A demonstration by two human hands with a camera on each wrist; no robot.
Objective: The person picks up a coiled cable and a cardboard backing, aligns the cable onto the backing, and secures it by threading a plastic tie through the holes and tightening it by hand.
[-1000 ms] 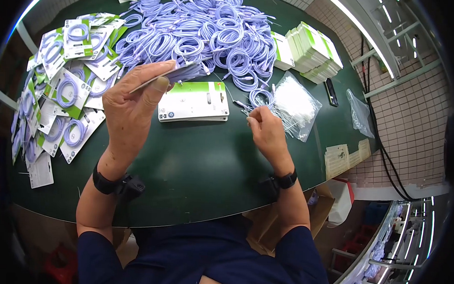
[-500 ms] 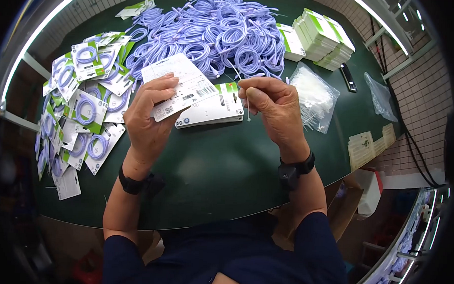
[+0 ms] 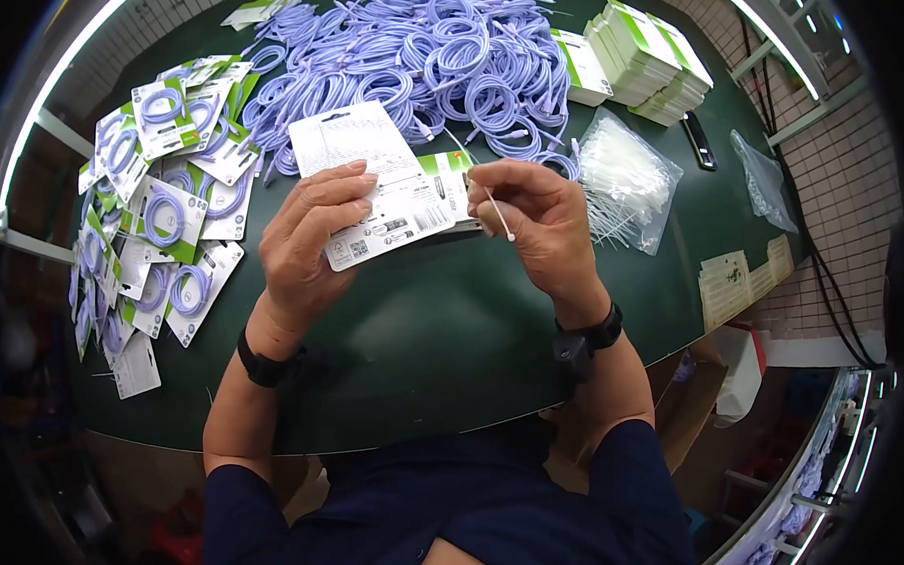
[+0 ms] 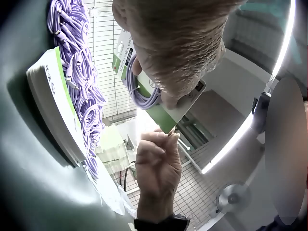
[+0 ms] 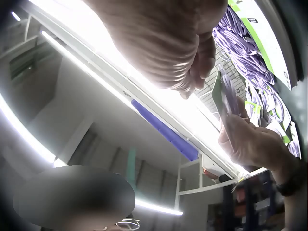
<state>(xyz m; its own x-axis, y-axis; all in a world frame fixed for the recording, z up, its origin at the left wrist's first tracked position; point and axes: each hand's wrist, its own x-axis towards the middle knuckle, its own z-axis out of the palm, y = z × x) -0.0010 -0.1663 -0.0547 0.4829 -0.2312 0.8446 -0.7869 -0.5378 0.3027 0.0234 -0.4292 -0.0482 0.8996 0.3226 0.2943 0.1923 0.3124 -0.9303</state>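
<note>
My left hand (image 3: pixel 309 233) grips a white printed packaging card (image 3: pixel 400 209), its printed back toward the head camera. On the card's other side, a coiled lilac cable (image 4: pixel 144 99) shows in the left wrist view against green and white print. At the card's right edge, my right hand (image 3: pixel 546 224) pinches a thin white cable tie (image 3: pixel 503 221) between thumb and fingers, with the tie's small head pointing down. Part of the tie is hidden by the fingers. Behind the held card lies a stack of similar cards (image 3: pixel 444 165), mostly covered in the head view.
A big heap of coiled lilac cables (image 3: pixel 420 57) fills the back. Cards with cables (image 3: pixel 166 213) pile up at left. Card stacks (image 3: pixel 644 65), a plastic bag of cable ties (image 3: pixel 625 169), a black tool (image 3: pixel 700 142) and a clear bag (image 3: pixel 762 179) lie at right.
The left hand has turned the card from edge-on to show its back and moved it right. The right hand has risen from the loose ties by the bag to the card, bringing a cable tie.
</note>
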